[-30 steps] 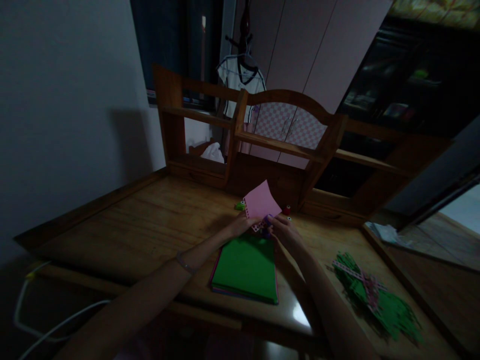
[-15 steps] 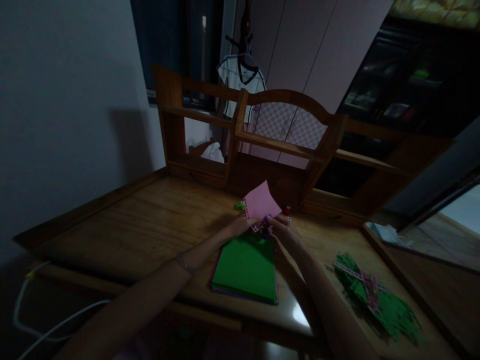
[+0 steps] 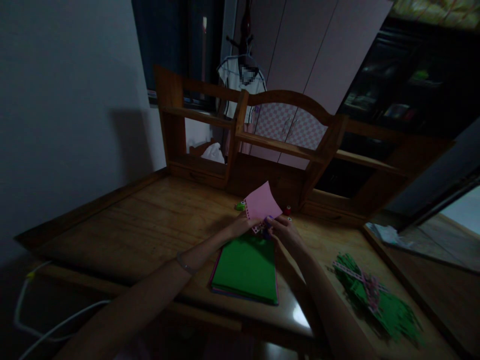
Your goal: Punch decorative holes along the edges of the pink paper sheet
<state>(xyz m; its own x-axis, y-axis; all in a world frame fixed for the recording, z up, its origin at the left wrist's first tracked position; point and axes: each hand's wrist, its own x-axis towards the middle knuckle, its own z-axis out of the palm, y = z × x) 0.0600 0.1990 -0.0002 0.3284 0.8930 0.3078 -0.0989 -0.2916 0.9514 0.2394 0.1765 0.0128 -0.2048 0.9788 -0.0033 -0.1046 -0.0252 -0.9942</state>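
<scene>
A sheet of pink paper (image 3: 263,201) is held up above the desk, with a row of small holes along its left and lower edges. My left hand (image 3: 242,224) is closed on its lower left part, thumb on top. At the sheet's lower right, the fingers of my right hand (image 3: 287,230) close around a small purple tool (image 3: 268,220) that touches the paper; its exact kind is hard to make out. Beneath both hands lies a stack of coloured paper with a green sheet (image 3: 245,267) on top.
On the right of the wooden desk (image 3: 150,215) lies a heap of green and pink paper strips (image 3: 378,300). Small green (image 3: 240,206) and red (image 3: 287,210) objects stand behind the paper. A wooden shelf unit (image 3: 281,142) borders the back, and a white cable (image 3: 56,327) hangs at lower left.
Almost nothing differs. The pink paper and both hands have shifted very slightly; the grip of each hand looks the same.
</scene>
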